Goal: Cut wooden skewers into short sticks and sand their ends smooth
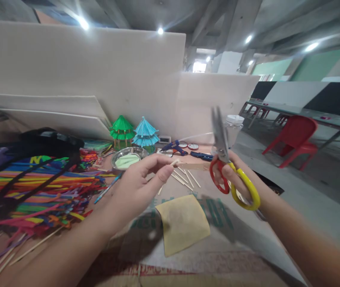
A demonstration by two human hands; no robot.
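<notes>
Our left hand (pixel 138 181) pinches a short pale wooden stick (pixel 174 162), while our right hand (pixel 247 166) grips red-and-yellow-handled metal scissors (pixel 221 139), blades upright, right of the stick.

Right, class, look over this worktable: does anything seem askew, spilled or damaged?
Nothing looks plainly spilled or broken. Slightly untidy: the yellow sheet lies askew with bowed edges, and beyond it the short sticks splay at differing angles rather than forming a neat row.
</notes>
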